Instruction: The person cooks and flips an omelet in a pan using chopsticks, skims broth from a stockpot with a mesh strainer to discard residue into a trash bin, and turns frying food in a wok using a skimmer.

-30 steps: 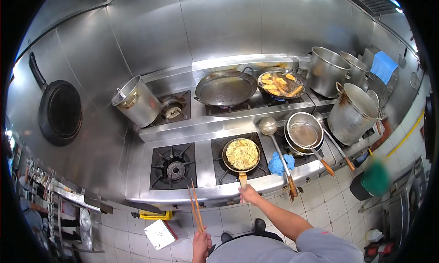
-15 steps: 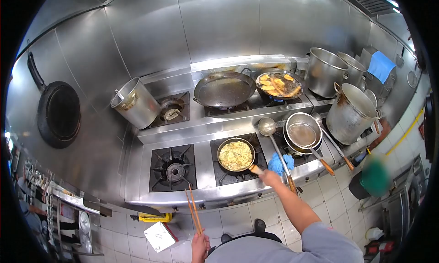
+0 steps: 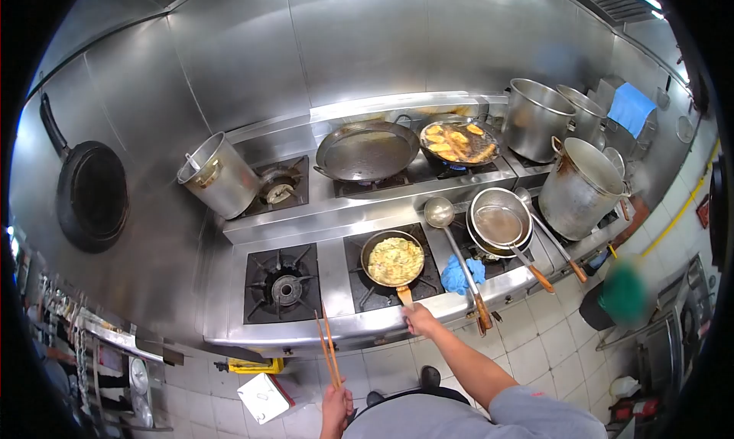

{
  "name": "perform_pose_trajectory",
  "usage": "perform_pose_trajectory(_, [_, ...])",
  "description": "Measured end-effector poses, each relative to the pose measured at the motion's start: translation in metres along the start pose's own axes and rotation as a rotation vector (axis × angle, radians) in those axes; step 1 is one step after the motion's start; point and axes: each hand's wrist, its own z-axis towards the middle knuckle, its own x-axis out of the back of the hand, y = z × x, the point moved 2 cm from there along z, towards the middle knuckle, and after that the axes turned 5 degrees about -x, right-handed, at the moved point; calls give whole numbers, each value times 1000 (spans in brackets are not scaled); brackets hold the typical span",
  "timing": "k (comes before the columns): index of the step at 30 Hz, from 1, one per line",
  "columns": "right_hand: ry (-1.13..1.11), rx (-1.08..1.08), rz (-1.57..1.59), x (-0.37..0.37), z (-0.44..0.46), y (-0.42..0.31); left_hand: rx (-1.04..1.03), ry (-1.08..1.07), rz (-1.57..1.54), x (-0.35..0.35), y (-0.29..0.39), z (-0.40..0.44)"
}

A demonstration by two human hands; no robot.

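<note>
My right hand [image 3: 417, 319] is closed round the wooden handle of a frying pan [image 3: 367, 253], which sits over the middle front burner. Inside lies a yellow egg omelette [image 3: 397, 262], lumpy on top and gathered towards the pan's right side. Down at the lower left, my left hand [image 3: 336, 402] is wrapped round a pair of long wooden chopsticks [image 3: 329, 350], their tips slightly apart near the stove's front edge. The chopsticks touch no food. To the right of the pan are a long-handled ladle [image 3: 440, 213] and a crumpled blue cloth [image 3: 462, 274].
Behind stand a wide dark pan [image 3: 367, 152] and a pan of frying pieces in oil [image 3: 459, 141] over a lit flame. Strainers [image 3: 501, 217] rest at the right front burner. Large pots [image 3: 581, 187] fill the right; another pot [image 3: 219, 175] leans at left beside a bare burner [image 3: 284, 286].
My right hand has swung the pan handle leftward and towards me. The omelette has shifted to the right within the pan. My left hand still holds the chopsticks in nearly the same place.
</note>
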Motion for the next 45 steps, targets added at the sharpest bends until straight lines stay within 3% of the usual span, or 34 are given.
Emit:
perform_pose_trajectory(3, [72, 83, -69, 0, 10, -5, -10, 0, -19, -7, -1, 0])
perform_pose_trajectory(8, [-86, 16, -28, 10, 27, 3, -5, -35, 24, -10, -7, 10])
perform_pose_trajectory(10, [156, 498, -735, 38, 31, 4, -2, -42, 3, -10, -7, 10])
perform_pose_trajectory(11, [170, 500, -737, 56, 13, -6, 1, -33, -20, -9, -8, 10])
perform_pose_trajectory(13, [-12, 346, -336, 97, -59, -47, -22, -18, 6, 0, -16, 13])
perform_pose_trajectory(15, [33, 414, -191, 157, -72, -53, -45, 2, 35, 3, -19, 13])
perform_pose_trajectory(18, [547, 693, -328, 244, -130, -80, 5, 70, 115, 0, -19, 3])
perform_pose_trajectory(19, [817, 666, -519, 267, -152, -89, -5, 94, 146, -4, -17, 3])
perform_pose_trajectory(20, [954, 635, -699, 285, -171, -98, -16, 117, 177, -8, -15, 3])
perform_pose_trajectory(21, [1066, 473, -841, 299, -178, -95, -16, 108, 181, -12, -15, 6])
perform_pose_trajectory(23, [865, 107, -938, 346, -150, -64, 7, 122, 154, -20, -17, 13])
perform_pose_trajectory(24, [875, 105, -934, 357, -141, -56, 5, 112, 156, -21, -21, 21])
perform_pose_trajectory(26, [429, -189, -584, 367, -126, -30, -79, 69, 265, -21, -28, 34])
perform_pose_trajectory(27, [433, -191, -581, 367, -124, -22, -79, 64, 266, -37, -14, 25])
perform_pose_trajectory(29, [271, -177, -96, 354, -119, -1, -57, 68, 202, -67, 13, 6])
perform_pose_trajectory(30, [276, -180, -90, 349, -118, 11, -54, 62, 208, -71, 12, 8])
perform_pose_trajectory(32, [204, 74, 226, 337, -112, 26, -48, 125, 180, -74, 8, 14])
perform_pose_trajectory(36, [312, 198, 313, 304, -142, 19, -67, 138, 121, -72, -5, 24])
perform_pose_trajectory(40, [410, 422, 228, 332, -127, -27, -79, 189, 90, -81, -5, 17])
perform_pose_trajectory(43, [501, 545, 225, 350, -103, -109, -87, 243, 87, -88, -6, 17])
perform_pose_trajectory(45, [714, 792, -63, 372, -51, -148, -97, 267, 95, -90, -5, 16])
